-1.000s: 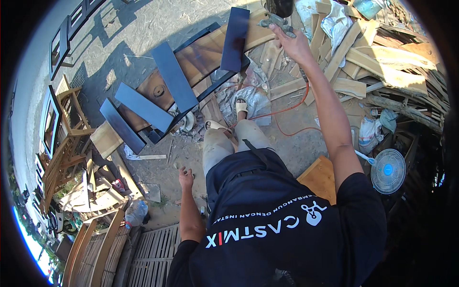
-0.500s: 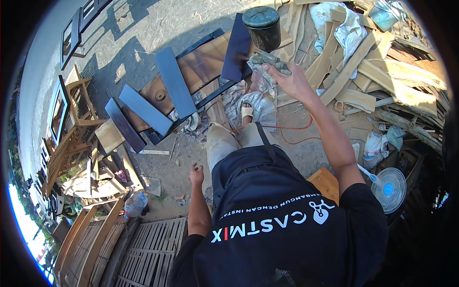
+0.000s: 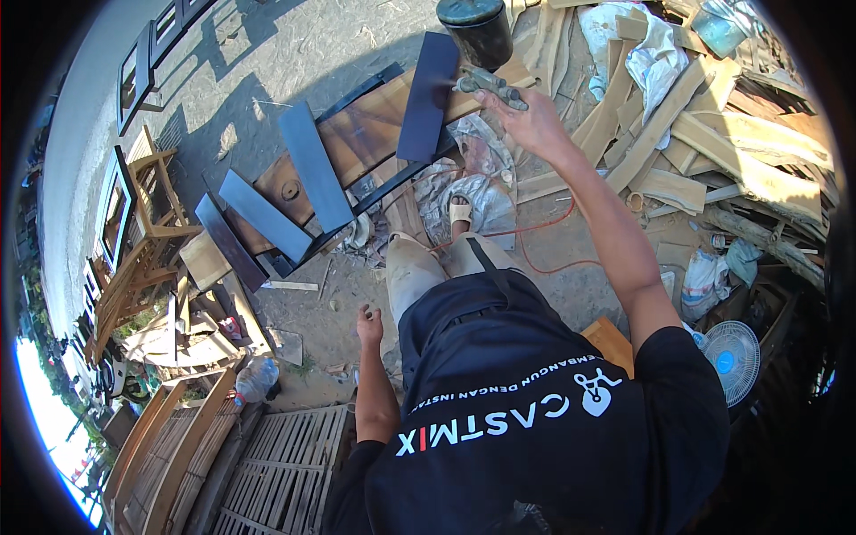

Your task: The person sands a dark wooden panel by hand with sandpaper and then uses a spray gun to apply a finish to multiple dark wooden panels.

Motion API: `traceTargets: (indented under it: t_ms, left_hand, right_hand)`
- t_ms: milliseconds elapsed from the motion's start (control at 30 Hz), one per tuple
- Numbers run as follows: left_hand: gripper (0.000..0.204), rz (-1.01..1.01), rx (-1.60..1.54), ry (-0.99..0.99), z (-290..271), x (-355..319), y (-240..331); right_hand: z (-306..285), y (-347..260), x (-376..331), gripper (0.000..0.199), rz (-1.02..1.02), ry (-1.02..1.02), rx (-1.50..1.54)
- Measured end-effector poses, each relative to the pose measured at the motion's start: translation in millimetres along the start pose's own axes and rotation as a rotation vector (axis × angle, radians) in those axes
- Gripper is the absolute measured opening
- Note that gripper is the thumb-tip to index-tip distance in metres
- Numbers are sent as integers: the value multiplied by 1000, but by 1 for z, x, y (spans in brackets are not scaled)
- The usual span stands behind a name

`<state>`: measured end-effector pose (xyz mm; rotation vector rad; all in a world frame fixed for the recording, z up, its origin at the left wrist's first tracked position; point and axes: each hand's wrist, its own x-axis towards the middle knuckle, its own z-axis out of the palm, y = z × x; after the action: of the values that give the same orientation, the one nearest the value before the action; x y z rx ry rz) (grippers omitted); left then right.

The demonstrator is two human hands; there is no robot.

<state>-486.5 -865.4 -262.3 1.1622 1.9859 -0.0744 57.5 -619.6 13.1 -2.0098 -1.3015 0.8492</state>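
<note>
My right hand [image 3: 533,123] is closed around a metal spray gun [image 3: 490,86] with a large dark lidded paint cup [image 3: 477,36] above it. A faint mist leaves the nozzle toward a dark painted board [image 3: 428,98], close to its right edge. More dark boards, a wide one [image 3: 316,165], a bluish one [image 3: 266,214] and a narrow one [image 3: 230,241], lie crosswise over dark rails and a brown wooden plank [image 3: 370,125]. My left hand [image 3: 369,326] hangs by my left thigh, fingers curled, with nothing visible in it.
An orange hose [image 3: 544,230] loops over the ground to my right. Scrap wood [image 3: 687,160] is heaped at far right, near a white fan [image 3: 733,361]. Wooden frames [image 3: 147,205] stand at left, and a slatted bamboo platform [image 3: 276,473] is at near left.
My right hand has moved the spray gun and its cup away from me, along the dark board toward its far end. My left hand stays low at my side.
</note>
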Motion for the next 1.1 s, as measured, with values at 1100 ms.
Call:
traceTargets:
  t_ms: [1100]
  left_hand:
    - [60,234,273,-247,-104,119,-70]
  right_hand:
    - [160,-49,-191,45,245,150,138]
